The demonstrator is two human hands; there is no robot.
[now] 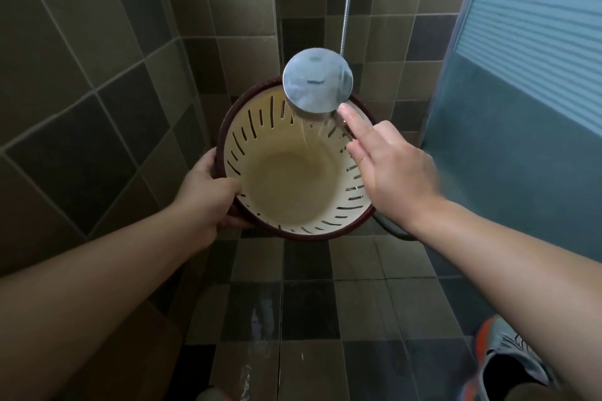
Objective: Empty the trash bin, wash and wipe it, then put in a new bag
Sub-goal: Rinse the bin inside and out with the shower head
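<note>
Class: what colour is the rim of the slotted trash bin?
Dark maroon rim on the cream slotted plastic trash bin, head view.

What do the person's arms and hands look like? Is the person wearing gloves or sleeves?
No gloves and no sleeves show. Both forearms are bare right to the edges of the picture. The left hand and the right hand are bare too, with no ring, watch or bracelet in view. The fingernails that show look short and plain.
</note>
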